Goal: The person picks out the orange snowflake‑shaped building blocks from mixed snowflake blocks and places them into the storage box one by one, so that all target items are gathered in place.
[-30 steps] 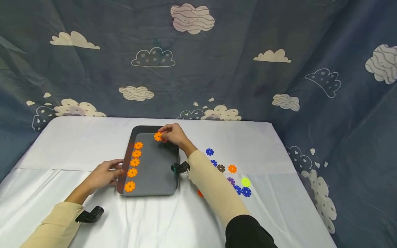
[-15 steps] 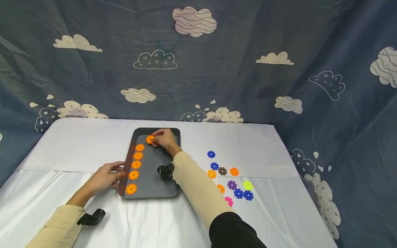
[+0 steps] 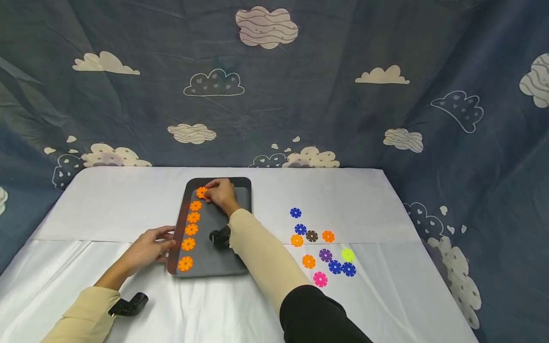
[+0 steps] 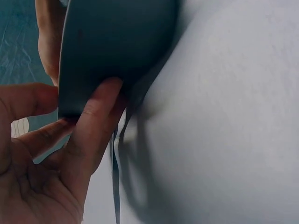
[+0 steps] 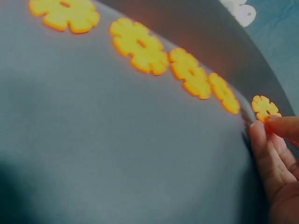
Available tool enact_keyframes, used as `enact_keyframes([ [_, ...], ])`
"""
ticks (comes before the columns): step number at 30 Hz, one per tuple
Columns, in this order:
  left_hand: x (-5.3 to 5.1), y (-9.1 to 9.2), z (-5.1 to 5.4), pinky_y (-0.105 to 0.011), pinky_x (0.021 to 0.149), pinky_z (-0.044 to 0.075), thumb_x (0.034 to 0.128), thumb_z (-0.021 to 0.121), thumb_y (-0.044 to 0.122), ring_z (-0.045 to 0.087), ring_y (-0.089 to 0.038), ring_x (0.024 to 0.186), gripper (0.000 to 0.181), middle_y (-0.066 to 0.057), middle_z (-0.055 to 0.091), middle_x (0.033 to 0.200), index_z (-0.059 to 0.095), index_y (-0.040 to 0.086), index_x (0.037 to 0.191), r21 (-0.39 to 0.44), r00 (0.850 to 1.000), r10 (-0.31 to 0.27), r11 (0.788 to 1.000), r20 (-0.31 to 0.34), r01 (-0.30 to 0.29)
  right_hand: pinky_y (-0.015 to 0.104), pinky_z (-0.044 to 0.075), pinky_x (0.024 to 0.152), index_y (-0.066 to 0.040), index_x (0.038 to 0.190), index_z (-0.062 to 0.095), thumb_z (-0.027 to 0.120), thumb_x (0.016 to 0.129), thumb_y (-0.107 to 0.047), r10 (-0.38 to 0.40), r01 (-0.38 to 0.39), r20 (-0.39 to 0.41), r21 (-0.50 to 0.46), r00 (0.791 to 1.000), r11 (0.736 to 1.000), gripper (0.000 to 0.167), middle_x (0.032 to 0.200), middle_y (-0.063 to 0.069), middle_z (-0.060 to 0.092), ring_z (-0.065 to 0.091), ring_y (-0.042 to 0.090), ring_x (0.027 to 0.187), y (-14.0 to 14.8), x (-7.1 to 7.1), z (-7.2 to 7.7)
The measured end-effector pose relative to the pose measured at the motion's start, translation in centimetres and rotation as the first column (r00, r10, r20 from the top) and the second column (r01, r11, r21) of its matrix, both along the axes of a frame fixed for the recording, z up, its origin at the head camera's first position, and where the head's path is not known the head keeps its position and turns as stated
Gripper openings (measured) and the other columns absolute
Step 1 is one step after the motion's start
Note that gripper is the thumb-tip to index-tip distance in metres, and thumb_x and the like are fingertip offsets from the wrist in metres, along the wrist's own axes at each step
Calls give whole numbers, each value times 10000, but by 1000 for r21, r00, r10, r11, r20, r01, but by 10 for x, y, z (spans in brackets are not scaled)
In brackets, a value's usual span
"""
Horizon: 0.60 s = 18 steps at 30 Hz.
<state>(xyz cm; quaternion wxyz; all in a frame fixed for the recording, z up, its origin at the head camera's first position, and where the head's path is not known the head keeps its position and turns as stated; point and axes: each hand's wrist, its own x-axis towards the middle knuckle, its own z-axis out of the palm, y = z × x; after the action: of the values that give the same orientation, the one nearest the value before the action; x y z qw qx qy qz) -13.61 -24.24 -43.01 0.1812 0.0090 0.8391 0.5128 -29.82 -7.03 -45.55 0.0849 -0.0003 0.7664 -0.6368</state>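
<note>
The dark grey tray (image 3: 218, 257) lies on the white cloth. My right hand (image 3: 222, 194) is over its far left corner and pinches an orange flower disc (image 3: 201, 192) between thumb and fingers; the right wrist view shows that disc (image 5: 264, 108) at the fingertips. Several orange discs (image 3: 191, 229) form a column along the tray's left side, also seen as a row of discs (image 5: 140, 45) in the right wrist view. My left hand (image 3: 147, 247) grips the tray's left rim; in the left wrist view, its fingers (image 4: 88, 126) lie against the tray's side (image 4: 112, 42).
Right of the tray, loose flower discs lie scattered on the cloth (image 3: 377, 305): blue (image 3: 295, 213), brown (image 3: 311, 236), purple (image 3: 325, 255), yellow-green (image 3: 348, 255), pink (image 3: 320, 279) and orange (image 3: 309, 261). A dark curtain with clouds (image 3: 300, 114) hangs behind.
My right hand has moved left across the tray's far end with the orange disc, to above the column. The left hand stays on the rim. More loose discs show beside the right sleeve.
</note>
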Motion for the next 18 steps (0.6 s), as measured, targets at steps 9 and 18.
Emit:
enact_keyframes([
  [9,0,2,-1,-328,678,570,976,514,62,635,-255,940,519,-315,508,1207,321,-148,1410,3,1000,2,1000,-14,-2,246,547,514,35,877,730,714,801,86,-19,21,-38,54,999,998,93,723,115,696,688,217,588,-5,0,-5],
  [18,-1,2,-2,-333,674,571,977,513,52,645,-257,918,514,-309,513,1193,321,-149,1409,11,1000,3,1000,-16,-2,220,538,511,27,891,738,738,810,27,-23,28,-48,97,999,995,81,763,93,703,689,193,593,-9,3,-4],
])
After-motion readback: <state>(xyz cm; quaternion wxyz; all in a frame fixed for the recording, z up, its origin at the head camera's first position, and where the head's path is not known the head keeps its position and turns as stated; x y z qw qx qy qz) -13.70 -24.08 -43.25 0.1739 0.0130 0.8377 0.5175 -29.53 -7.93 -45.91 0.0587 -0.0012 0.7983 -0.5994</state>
